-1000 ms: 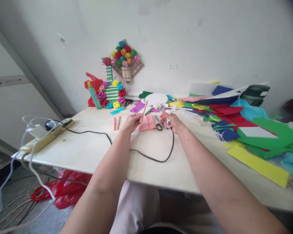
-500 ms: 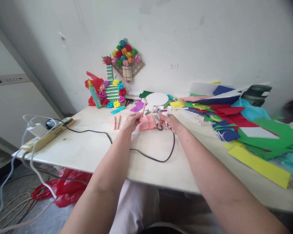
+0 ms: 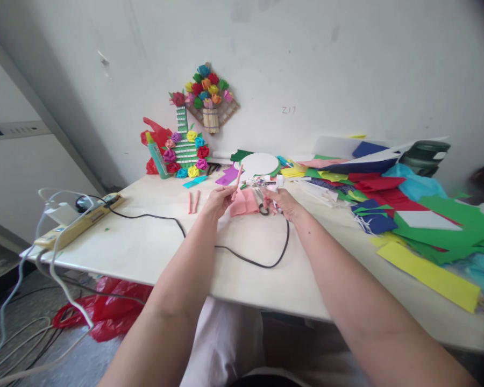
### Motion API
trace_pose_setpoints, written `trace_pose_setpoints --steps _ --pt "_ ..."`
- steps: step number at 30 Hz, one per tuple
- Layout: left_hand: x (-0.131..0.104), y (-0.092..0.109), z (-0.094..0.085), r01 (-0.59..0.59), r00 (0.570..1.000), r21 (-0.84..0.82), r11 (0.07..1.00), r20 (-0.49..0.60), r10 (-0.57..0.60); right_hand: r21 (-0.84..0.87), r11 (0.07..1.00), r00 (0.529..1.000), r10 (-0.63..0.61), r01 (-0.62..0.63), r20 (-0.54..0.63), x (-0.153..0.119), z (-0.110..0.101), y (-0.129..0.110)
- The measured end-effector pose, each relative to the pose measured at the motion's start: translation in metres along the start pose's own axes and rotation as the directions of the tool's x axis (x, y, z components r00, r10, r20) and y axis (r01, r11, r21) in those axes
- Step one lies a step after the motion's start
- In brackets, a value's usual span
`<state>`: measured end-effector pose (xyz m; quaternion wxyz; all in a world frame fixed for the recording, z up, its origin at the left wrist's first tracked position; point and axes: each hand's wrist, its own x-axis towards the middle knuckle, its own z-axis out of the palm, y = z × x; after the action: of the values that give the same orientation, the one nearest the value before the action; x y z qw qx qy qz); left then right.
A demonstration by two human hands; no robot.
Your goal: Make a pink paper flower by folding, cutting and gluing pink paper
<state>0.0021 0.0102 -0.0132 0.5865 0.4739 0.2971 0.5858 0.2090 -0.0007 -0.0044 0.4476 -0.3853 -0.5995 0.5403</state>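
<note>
My left hand (image 3: 221,200) pinches a thin pink paper roll (image 3: 239,177) that stands nearly upright. In my right hand (image 3: 281,203) is a white hot glue gun (image 3: 277,181), fingers wrapped round its handle and the nozzle pointing left at the roll. Whether nozzle and roll touch I cannot tell. Between the hands lies a folded piece of pink paper (image 3: 244,204) on the table. Scissors with black handles (image 3: 264,209) rest beside it, partly hidden by my right fingers. Two more pink rolls (image 3: 193,202) lie left of my left hand.
A black cord (image 3: 262,265) loops across the table (image 3: 145,247) towards a power strip (image 3: 80,223) at left. A green glue bottle (image 3: 158,157) stands near paper-flower crafts (image 3: 185,150). Colourful paper sheets (image 3: 427,215) pile up at right. Behind is a white disc (image 3: 260,163).
Both hands hold the same things in almost the same place. The view has shifted very slightly.
</note>
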Motion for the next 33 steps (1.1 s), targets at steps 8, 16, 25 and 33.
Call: trace_pose_setpoints --steps 8,16,25,33 --pt "0.0007 0.0005 0.0006 0.026 1.000 -0.042 0.999 0.005 -0.026 -0.004 1.000 1.000 -0.015 0.015 0.013 0.0020 -0.0008 0.0026" --pt "0.0021 -0.0011 -0.0013 0.021 1.000 -0.040 0.999 0.004 -0.021 -0.030 1.000 1.000 0.000 0.000 0.004 0.0007 0.0006 0.0011" --pt "0.0011 0.0002 -0.0001 0.019 1.000 -0.034 0.999 0.003 -0.019 -0.018 1.000 1.000 0.000 0.000 0.005 0.0007 0.0007 0.0012" --pt "-0.0014 0.0017 0.0024 0.011 1.000 -0.029 1.000 0.002 -0.011 -0.011 1.000 1.000 0.005 -0.005 0.008 0.0007 0.0008 0.0005"
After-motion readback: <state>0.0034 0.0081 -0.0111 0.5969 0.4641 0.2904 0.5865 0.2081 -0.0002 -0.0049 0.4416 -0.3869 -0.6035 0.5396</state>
